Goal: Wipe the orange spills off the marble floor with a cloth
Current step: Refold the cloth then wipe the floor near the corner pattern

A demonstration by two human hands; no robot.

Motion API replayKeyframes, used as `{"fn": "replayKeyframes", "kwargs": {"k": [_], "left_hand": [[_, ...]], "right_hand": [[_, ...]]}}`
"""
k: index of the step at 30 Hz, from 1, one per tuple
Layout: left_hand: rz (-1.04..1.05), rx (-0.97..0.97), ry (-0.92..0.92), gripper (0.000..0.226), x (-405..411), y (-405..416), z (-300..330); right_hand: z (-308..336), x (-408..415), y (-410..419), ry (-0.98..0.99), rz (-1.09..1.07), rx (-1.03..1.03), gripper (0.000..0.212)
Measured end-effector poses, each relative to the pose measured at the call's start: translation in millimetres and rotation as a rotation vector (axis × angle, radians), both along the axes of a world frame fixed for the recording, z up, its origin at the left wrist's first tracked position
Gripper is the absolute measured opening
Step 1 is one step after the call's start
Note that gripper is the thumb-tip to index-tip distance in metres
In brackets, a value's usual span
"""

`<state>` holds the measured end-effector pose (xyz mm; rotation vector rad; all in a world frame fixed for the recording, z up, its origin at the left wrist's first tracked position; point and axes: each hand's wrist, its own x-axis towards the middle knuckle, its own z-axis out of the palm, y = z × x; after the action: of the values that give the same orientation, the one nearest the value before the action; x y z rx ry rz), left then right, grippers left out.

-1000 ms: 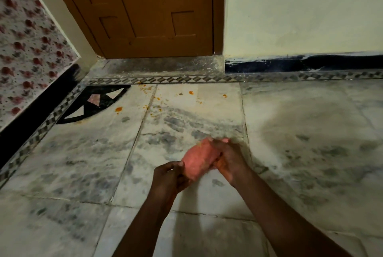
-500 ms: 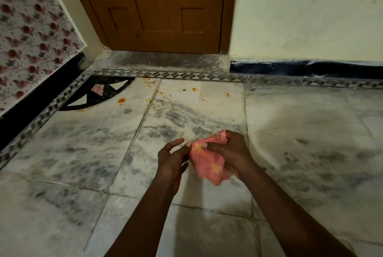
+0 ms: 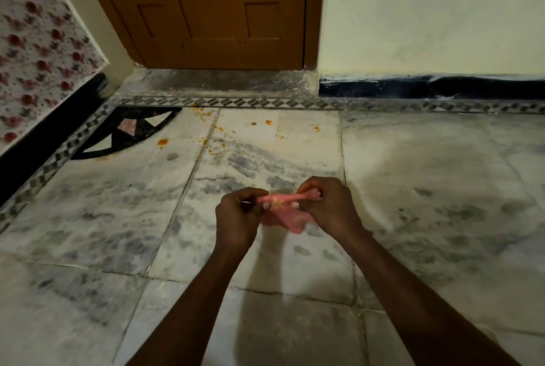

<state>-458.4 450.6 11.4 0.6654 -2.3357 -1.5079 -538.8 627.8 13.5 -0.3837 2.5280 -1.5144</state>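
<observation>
- Stretching across the whole view, one marble floor [image 3: 427,188] is hard and smooth, so the cloth should slide easily on it
- Two hands, left hand [image 3: 236,219] and right hand [image 3: 328,207], each pinch an upper edge of the cloth
- One pink cloth [image 3: 283,213], held above the floor, looks light and limp; bunching it should give a firmer hold
- Orange spills [image 3: 162,142], roughly a dozen small spots, lie well apart from the cloth, near the door [image 3: 218,5]
</observation>
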Motion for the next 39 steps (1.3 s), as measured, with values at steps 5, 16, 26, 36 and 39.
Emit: {"fn": "replayKeyframes", "kwargs": {"k": [5,16,26,36,39], "left_hand": [[-0.056,-0.197,0.005,0.011,-18,-4,-7],[-0.191,-0.248,0.208,0.008,-136,-6,-3],[-0.172,-0.770,-0.078,0.056,-111,-67,-138],[-0.170,-0.789,-0.226,0.061,-122,-67,-144],[-0.176,-0.712,-0.300,0.060,-121,-74,-131]], "right_hand": [[-8,-23,-2,0.097,-0.026,0.133,0.022],[19,-108,-3,0.417,-0.198,0.272,0.020],[-90,-140,-31,0.255,0.083,0.575,0.059],[-120,-172,-55,0.081,0.240,0.930,0.086],[-103,-177,-63,0.028,0.376,1.026,0.095]]}}
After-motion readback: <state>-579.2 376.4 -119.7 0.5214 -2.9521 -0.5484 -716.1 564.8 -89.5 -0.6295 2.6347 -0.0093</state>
